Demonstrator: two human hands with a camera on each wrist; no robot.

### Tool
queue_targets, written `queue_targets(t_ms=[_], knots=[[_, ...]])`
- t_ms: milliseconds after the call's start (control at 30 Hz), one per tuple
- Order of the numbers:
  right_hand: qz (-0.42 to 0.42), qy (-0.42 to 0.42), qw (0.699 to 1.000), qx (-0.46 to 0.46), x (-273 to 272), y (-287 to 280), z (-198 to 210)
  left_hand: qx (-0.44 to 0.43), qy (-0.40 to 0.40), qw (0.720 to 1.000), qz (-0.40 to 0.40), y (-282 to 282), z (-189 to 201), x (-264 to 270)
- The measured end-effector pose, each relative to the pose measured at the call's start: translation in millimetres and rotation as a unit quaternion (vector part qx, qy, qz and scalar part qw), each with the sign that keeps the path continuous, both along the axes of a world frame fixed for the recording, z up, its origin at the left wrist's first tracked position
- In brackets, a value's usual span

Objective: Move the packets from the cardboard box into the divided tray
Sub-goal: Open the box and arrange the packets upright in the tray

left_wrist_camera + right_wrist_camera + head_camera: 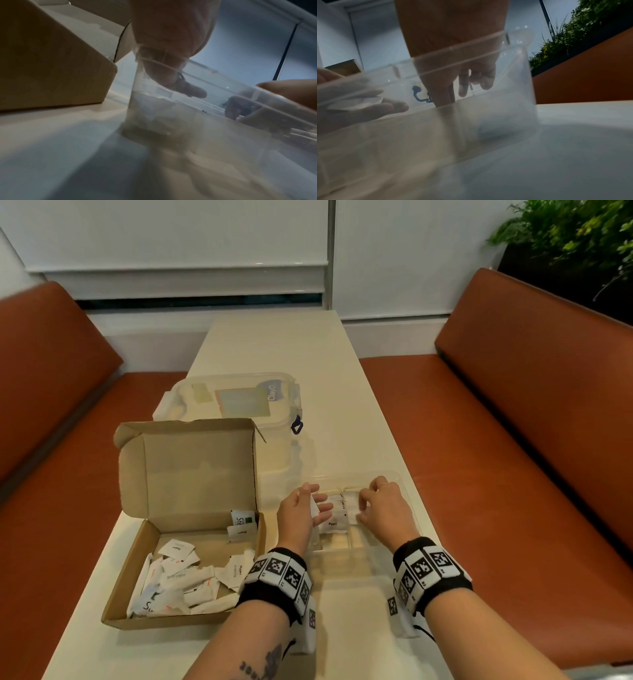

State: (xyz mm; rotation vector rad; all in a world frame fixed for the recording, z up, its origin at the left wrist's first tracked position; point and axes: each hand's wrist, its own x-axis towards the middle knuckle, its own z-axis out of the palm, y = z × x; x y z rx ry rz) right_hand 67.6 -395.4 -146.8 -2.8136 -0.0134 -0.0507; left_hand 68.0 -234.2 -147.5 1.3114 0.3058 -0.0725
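Both hands are over the divided tray [404, 484], which is clear plastic and sits on the bench [291, 344] just right of the cardboard box [191, 474]. Left hand [301, 517] has its fingers [323, 510] stretched out nearly flat over the tray's left compartment, with a white packet tucked against the palm (thumb seems to pin it, but the grip itself is partly hidden). Right hand [385, 508] reaches down into the tray with fingers loosely curled; right wrist view shows the fingertips [462, 90] inside the wall with nothing obviously between them, so I cannot tell if they have hold of anything. My read: left is laying its packet down, right is steadying or straightening the ones already there. A few packets [334, 517] lie flat in the tray, one reading "Pepper". Most packets are in the box, a loose heap [178, 583] toward its near left corner, two more propped at its far right corner. They're small white paper sachets, flat, some creased, dark or green print. Box lid stands open, away from the person, so access is free. Behind the box is a lidded clear tub [233, 402]. Task looks early: the bulk isn't moved yet.
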Motion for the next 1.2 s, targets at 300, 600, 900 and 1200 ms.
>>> queue_targets(t_ms=[300,600,900,1200], knots=[[-0.019,0.022,0.999,-0.020,4.7,6.6,-0.9,-0.040,0.025,0.999,-0.025,-2.1,4.8,-0.4],[-0.004,0.040,0.926,0.375,-0.8,37.1,36.6,-0.029,-0.011,0.997,-0.068,-4.2,15.0,-5.9],[-0.101,-0.023,0.873,0.477,-0.4,19.5,36.8,0.051,-0.038,0.996,-0.066,-2.2,15.3,-3.4],[0.042,0.042,0.975,0.216,4.6,6.6,47.2,0.214,-0.093,0.966,-0.108,-5.3,17.7,-6.3]])
